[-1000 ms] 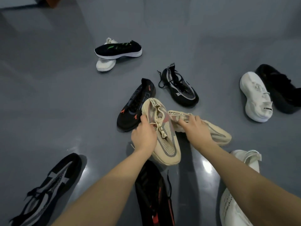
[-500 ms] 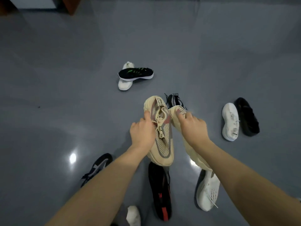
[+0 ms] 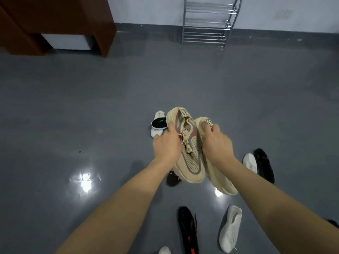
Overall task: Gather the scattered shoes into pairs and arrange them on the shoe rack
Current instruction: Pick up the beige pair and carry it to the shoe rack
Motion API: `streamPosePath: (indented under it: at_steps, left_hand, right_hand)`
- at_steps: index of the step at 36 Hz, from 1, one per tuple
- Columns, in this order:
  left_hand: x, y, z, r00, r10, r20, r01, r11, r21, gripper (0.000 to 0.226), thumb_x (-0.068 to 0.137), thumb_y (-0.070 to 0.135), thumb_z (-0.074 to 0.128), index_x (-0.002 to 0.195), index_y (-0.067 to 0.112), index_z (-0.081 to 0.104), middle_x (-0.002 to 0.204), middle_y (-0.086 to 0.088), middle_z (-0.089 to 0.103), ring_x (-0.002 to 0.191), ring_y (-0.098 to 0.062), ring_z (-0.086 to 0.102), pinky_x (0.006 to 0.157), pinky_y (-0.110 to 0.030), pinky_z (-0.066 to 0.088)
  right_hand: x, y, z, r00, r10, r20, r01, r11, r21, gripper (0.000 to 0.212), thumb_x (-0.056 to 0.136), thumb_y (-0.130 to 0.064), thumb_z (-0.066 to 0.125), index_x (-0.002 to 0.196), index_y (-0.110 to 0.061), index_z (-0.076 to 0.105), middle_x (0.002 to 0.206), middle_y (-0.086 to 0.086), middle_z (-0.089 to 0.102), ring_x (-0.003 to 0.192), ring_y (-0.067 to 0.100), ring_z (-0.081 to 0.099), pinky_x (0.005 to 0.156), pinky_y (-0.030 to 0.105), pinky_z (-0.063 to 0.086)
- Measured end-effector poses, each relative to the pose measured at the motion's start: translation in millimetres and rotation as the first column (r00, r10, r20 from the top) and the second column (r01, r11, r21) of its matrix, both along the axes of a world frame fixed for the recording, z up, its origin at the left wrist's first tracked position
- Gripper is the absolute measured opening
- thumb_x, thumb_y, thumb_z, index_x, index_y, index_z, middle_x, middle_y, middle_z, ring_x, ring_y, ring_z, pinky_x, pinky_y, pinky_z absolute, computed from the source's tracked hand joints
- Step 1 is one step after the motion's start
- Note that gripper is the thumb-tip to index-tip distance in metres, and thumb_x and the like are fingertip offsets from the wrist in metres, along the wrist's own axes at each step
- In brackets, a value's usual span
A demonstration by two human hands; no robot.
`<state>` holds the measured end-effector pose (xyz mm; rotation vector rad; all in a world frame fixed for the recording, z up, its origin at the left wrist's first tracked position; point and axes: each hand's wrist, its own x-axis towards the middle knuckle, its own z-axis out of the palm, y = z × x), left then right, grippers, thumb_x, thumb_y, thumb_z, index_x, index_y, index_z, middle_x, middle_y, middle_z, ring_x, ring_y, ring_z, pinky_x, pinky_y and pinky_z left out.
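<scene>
1. Now, head view: left hand (image 3: pixel 166 147) is clenched on the left beige shoe (image 3: pixel 189 154), and right hand (image 3: pixel 217 145) grasps the right beige shoe (image 3: pixel 216 176), both lifted side by side above the floor (image 3: pixel 91 107).
2. Far off, the shoe rack (image 3: pixel 207 22) stands against the wall.

The shoe rack (image 3: pixel 207 24) runs off the top edge — a dark shoe (image 3: pixel 172 179) hides behind the held pair.

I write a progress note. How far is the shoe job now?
Done: nothing is on the shoe rack by the wall yet. In hand: the beige pair is gathered, the left hand holding one beige shoe, the right hand the other. Left: black and white shoes still lie on the floor.
</scene>
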<state>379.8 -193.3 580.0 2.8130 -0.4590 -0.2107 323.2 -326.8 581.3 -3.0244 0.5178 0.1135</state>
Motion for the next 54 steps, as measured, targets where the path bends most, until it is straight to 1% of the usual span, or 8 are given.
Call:
streamPosePath:
  at_steps: [2,8,13,16,27,37,46,54]
  left_hand:
    - [9.9,-2.3,18.7,1.000,-0.005,0.011,0.005,1.000,-0.010,0.035,0.095,0.012,0.039,0.129,0.005,0.035,0.104,-0.009,0.066,0.092,-0.030,0.062,0.077,-0.034,0.038]
    - [38.2,-19.2,65.8,0.998,-0.029,0.054,0.029,1.000,0.005,0.030,0.095,0.011,0.040,0.124,0.006,0.039,0.095,-0.008,0.067,0.084,-0.029,0.061,0.070,-0.031,0.031]
    - [76.0,-54.7,91.2,0.991,-0.058,0.119,0.049,0.996,0.074,0.035,0.094,0.011,0.038,0.129,0.006,0.038,0.092,-0.008,0.067,0.082,-0.027,0.060,0.070,-0.030,0.032]
    - [103.5,-80.9,103.5,0.986,-0.069,0.152,0.052,0.992,0.115,0.036,0.094,0.010,0.037,0.130,0.006,0.038,0.093,-0.008,0.068,0.079,-0.029,0.062,0.070,-0.032,0.031]
    - [205.9,-155.2,157.0,0.989,0.026,0.148,-0.041,0.995,0.095,0.029,0.094,0.010,0.037,0.123,0.008,0.039,0.095,-0.009,0.068,0.082,-0.031,0.061,0.071,-0.031,0.029]
    - [318.2,-170.0,164.8,0.963,0.002,0.270,-0.039,0.991,0.132,0.042,0.094,0.013,0.040,0.135,0.005,0.031,0.099,-0.005,0.067,0.084,-0.025,0.063,0.075,-0.030,0.033]
    - [458.4,-157.8,169.3,0.968,-0.035,0.249,0.017,0.997,0.075,0.033,0.092,0.010,0.039,0.124,0.006,0.038,0.096,-0.007,0.067,0.082,-0.028,0.062,0.073,-0.032,0.033]
    - [570.1,-148.4,178.7,0.963,-0.072,0.260,0.049,0.994,0.096,0.032,0.094,0.012,0.037,0.125,0.006,0.039,0.098,-0.007,0.068,0.084,-0.029,0.063,0.073,-0.033,0.033]
  right_hand:
    - [10.9,-2.7,18.3,1.000,0.010,0.008,-0.010,1.000,-0.005,0.046,0.092,-0.010,0.042,0.136,-0.011,0.033,0.113,0.010,0.049,0.088,0.030,0.056,0.061,0.033,0.033]
    - [44.1,-26.4,56.1,0.999,0.032,0.040,-0.032,0.999,-0.014,0.043,0.091,-0.002,0.041,0.133,-0.008,0.035,0.110,0.008,0.053,0.082,0.029,0.056,0.057,0.033,0.034]
    - [79.9,-65.4,78.4,0.997,0.050,0.063,-0.047,0.998,-0.045,0.049,0.088,0.002,0.041,0.136,-0.008,0.034,0.113,0.008,0.054,0.090,0.028,0.058,0.068,0.032,0.032]
    - [110.7,-92.5,87.0,0.995,0.077,0.070,-0.074,0.996,-0.040,0.050,0.088,0.001,0.043,0.137,-0.008,0.033,0.113,0.007,0.055,0.093,0.027,0.059,0.069,0.033,0.031]
    - [234.7,-174.4,138.3,0.980,0.158,0.120,-0.158,0.987,-0.009,0.050,0.084,0.001,0.048,0.131,-0.008,0.037,0.114,0.006,0.056,0.099,0.028,0.059,0.071,0.034,0.033]
    - [351.8,-194.0,155.6,0.966,0.186,0.177,-0.174,0.981,-0.084,0.044,0.088,0.001,0.043,0.131,-0.009,0.037,0.111,0.007,0.056,0.093,0.028,0.060,0.068,0.034,0.031]
    - [484.0,-175.8,164.6,0.976,0.136,0.171,-0.122,0.989,-0.088,0.047,0.089,-0.002,0.043,0.135,-0.010,0.035,0.119,0.007,0.055,0.103,0.029,0.058,0.073,0.036,0.034]
    - [582.2,-167.0,166.7,0.983,0.092,0.159,-0.080,0.994,-0.080,0.051,0.088,0.000,0.046,0.137,-0.007,0.033,0.123,0.008,0.055,0.102,0.029,0.059,0.071,0.035,0.030]
